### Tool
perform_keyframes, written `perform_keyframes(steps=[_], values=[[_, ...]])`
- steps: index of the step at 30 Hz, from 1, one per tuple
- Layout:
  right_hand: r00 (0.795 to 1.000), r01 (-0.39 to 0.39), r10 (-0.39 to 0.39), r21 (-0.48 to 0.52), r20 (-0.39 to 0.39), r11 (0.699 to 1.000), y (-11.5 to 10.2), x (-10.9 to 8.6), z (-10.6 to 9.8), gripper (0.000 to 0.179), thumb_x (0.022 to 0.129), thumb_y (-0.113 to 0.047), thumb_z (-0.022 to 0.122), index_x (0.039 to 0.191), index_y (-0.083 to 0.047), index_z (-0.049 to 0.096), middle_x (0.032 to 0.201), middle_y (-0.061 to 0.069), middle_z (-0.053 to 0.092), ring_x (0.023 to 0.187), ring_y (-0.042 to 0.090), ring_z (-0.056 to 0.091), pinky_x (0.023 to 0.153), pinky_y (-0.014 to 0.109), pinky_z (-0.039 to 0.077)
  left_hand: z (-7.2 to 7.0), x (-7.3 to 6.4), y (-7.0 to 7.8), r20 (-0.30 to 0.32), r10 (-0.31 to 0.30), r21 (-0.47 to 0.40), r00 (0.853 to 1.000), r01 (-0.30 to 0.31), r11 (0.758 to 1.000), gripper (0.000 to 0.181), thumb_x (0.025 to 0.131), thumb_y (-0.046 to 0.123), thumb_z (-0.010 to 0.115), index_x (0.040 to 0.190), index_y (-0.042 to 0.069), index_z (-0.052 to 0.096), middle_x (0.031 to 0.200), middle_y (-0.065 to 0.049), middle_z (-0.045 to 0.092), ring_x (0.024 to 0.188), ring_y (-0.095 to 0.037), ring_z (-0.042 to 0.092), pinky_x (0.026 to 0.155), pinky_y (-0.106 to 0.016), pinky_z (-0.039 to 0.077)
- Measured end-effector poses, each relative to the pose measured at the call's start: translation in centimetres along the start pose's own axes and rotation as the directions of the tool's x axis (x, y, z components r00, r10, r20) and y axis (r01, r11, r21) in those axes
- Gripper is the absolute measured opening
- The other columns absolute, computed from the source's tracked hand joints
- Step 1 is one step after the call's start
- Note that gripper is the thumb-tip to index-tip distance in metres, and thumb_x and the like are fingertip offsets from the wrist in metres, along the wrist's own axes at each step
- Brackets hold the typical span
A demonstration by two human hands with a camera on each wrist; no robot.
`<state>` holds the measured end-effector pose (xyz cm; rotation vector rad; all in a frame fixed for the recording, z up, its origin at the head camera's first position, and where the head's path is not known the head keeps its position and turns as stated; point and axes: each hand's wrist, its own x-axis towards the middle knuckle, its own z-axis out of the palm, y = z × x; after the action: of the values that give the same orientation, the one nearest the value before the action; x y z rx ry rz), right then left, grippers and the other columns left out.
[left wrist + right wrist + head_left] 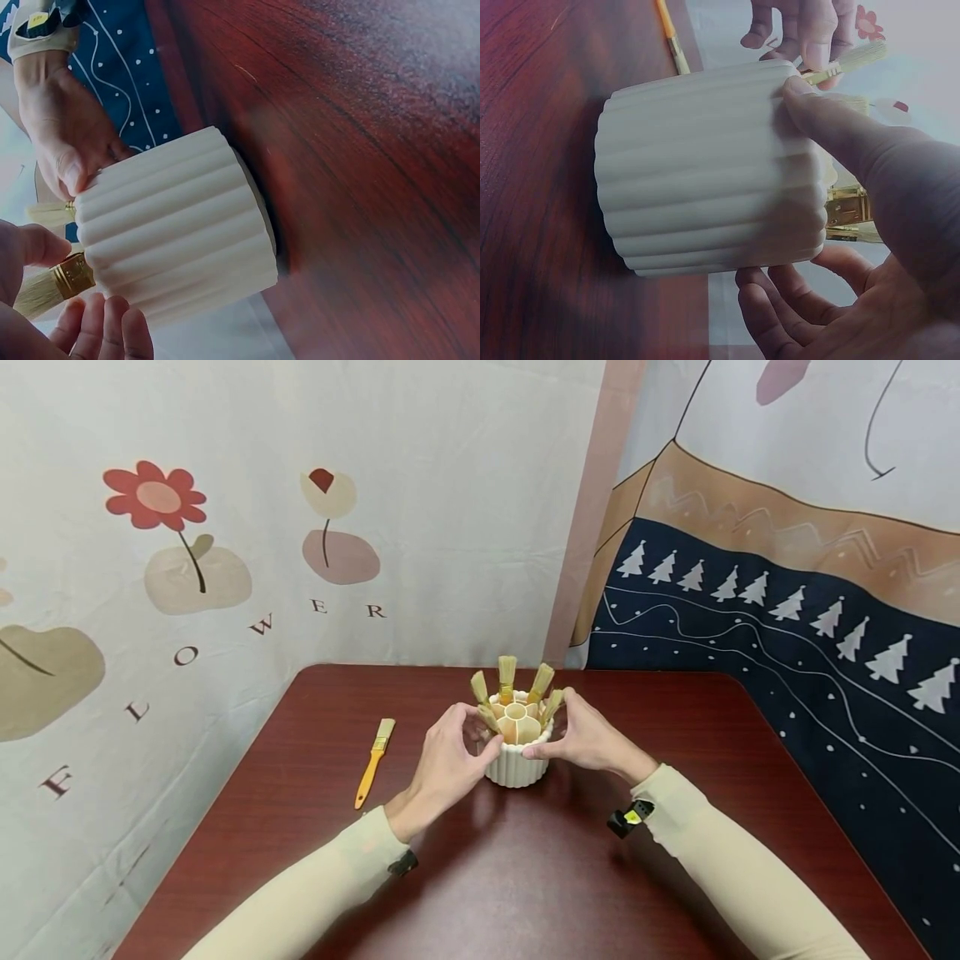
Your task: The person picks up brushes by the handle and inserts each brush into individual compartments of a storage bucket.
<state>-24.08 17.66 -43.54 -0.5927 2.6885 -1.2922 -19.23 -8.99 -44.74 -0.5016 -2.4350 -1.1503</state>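
Note:
A cream, ribbed brush holder [517, 764] stands upright on the table, divided inside into compartments around a round centre. Several paintbrushes [507, 670] stand in it, bristles up. My left hand [450, 756] grips the holder's left side near the rim, thumb beside the metal ferrule of one brush [73, 276]. From the other side my right hand [596, 735] holds the holder, its thumb [817, 109] on the rim and its fingers curled along the far wall. Left of the holder, one more paintbrush [371, 766] with a yellow handle lies on the table, bristles pointing away.
The dark red wooden table [510, 885] has rounded far corners. Behind it hangs a pale cloth [465, 510] with flowers and letters, and on the right a dark blue cloth [720, 627] with white trees. Each wrist wears a black strap.

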Motion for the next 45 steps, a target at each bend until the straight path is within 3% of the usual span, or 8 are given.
perform_keyframes(steps=[14,22,30,38,45], values=[[1.0,-0.019,0.018,-0.025,-0.019,0.999,-0.1,-0.1,0.2,0.082,0.086,-0.037,0.106,0.141,-0.004,0.054,0.133,0.02,0.07,0.116,0.028,0.077,0.096,0.038,0.064,-0.5,-0.3,-0.5,0.015,-0.003,0.029,1.0,0.003,1.0,0.042,0.096,0.022,0.092,0.128,0.007,0.071,0.114,-0.011,0.076,0.098,-0.03,0.076,0.087,-0.034,0.061],[0.993,-0.031,0.02,-0.1,-0.115,0.995,-0.5,-1.0,1.2,0.083,0.085,-0.047,0.106,0.136,-0.003,0.057,0.127,0.017,0.067,0.116,0.028,0.07,0.096,0.04,0.059,-1.9,-0.3,-1.7,0.012,-0.037,0.053,0.999,0.036,0.998,0.048,0.097,0.025,0.093,0.137,0.008,0.072,0.122,-0.01,0.078,0.103,-0.027,0.078,0.09,-0.043,0.065],[0.978,-0.101,0.07,-0.152,-0.195,0.983,-1.8,-1.8,2.7,0.085,0.085,-0.06,0.102,0.128,-0.003,0.056,0.122,0.019,0.062,0.108,0.028,0.061,0.087,0.038,0.051,-3.6,-0.4,-3.7,-0.012,-0.097,0.096,0.995,0.098,0.991,0.047,0.098,0.021,0.091,0.138,0.008,0.071,0.124,-0.017,0.078,0.104,-0.036,0.079,0.096,-0.047,0.06],[0.959,-0.17,0.121,-0.179,-0.258,0.969,-2.4,-2.2,3.9,0.086,0.086,-0.065,0.1,0.126,-0.003,0.054,0.125,0.019,0.058,0.106,0.029,0.059,0.089,0.041,0.054,-5.6,-0.3,-6.6,0.006,-0.176,0.204,0.984,0.171,0.964,0.046,0.1,0.029,0.09,0.139,0.011,0.073,0.129,-0.013,0.077,0.109,-0.034,0.08,0.092,-0.052,0.064],[0.955,-0.168,0.108,-0.204,-0.277,0.965,-2.6,-2.4,4.2,0.089,0.087,-0.066,0.099,0.127,-0.001,0.054,0.123,0.018,0.052,0.102,0.029,0.059,0.088,0.041,0.056,-7.3,-0.7,-9.2,0.029,-0.294,0.268,0.955,0.276,0.923,0.043,0.101,0.031,0.088,0.137,0.013,0.074,0.132,-0.012,0.075,0.114,-0.035,0.08,0.093,-0.056,0.063]])
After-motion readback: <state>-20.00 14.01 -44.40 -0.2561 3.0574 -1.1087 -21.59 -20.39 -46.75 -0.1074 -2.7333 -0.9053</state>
